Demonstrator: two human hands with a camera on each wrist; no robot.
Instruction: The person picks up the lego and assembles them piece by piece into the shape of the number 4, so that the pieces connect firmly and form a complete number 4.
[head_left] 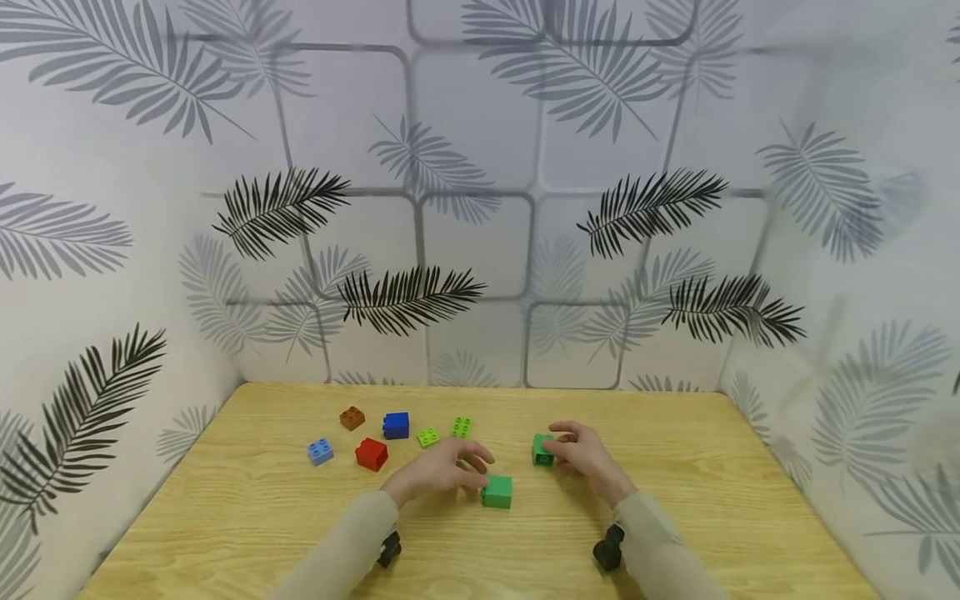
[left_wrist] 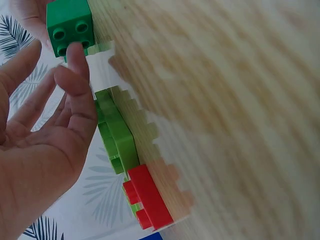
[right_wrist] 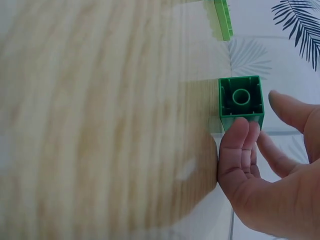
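Observation:
Near the table's middle, my left hand (head_left: 438, 471) has loosely bent fingers beside a green toy brick (head_left: 497, 492) lying on its side. That brick's studs (left_wrist: 81, 26) face the hand in the left wrist view, where a fingertip overlaps them; I cannot tell whether it touches. Farther right, my right hand (head_left: 585, 454) has its fingertips against the side of a second green brick (head_left: 543, 450). Its hollow underside (right_wrist: 241, 96) faces the right wrist camera, and the thumb stands apart from it. Something green shows partly behind the left hand's fingers.
Left and behind lie a red brick (head_left: 372, 454), a light blue brick (head_left: 320, 452), a brown brick (head_left: 352, 417), a dark blue brick (head_left: 396, 425) and two lime bricks, one square (head_left: 428, 437), one longer (head_left: 461, 427). A leaf-patterned wall (head_left: 480, 342) stands behind the wooden table (head_left: 675, 433).

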